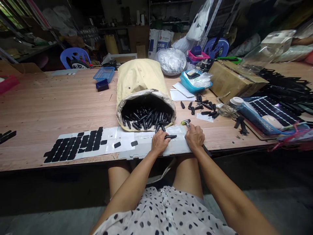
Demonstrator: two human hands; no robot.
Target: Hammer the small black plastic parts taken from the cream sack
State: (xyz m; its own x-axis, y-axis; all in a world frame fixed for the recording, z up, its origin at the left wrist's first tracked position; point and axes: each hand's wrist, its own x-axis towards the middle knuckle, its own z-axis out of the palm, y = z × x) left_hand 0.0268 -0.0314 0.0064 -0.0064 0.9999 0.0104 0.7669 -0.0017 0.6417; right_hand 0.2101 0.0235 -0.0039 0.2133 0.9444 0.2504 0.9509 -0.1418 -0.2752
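Note:
My left hand (159, 143) is closed on a slim black pen-shaped part (171, 136), which points right, low over a grey board (176, 148). In my right hand (195, 136) is a small hammer (186, 122); its metal head with a yellow-green end shows beyond my fingers, and its dark handle sticks out behind the hand. Just past my hands lies a yellow sack (141, 76), its mouth turned toward me, with many similar black parts (146, 118) inside and at its lip. The fingertips of both hands are partly hidden.
Left of the board, rows of black rounded pieces (73, 146) lie on a white sheet. Loose black parts (205, 106) are scattered right of the sack, near a turquoise basket (190, 85) and a cardboard box (232, 80). A blue basket (104, 74) stands behind left.

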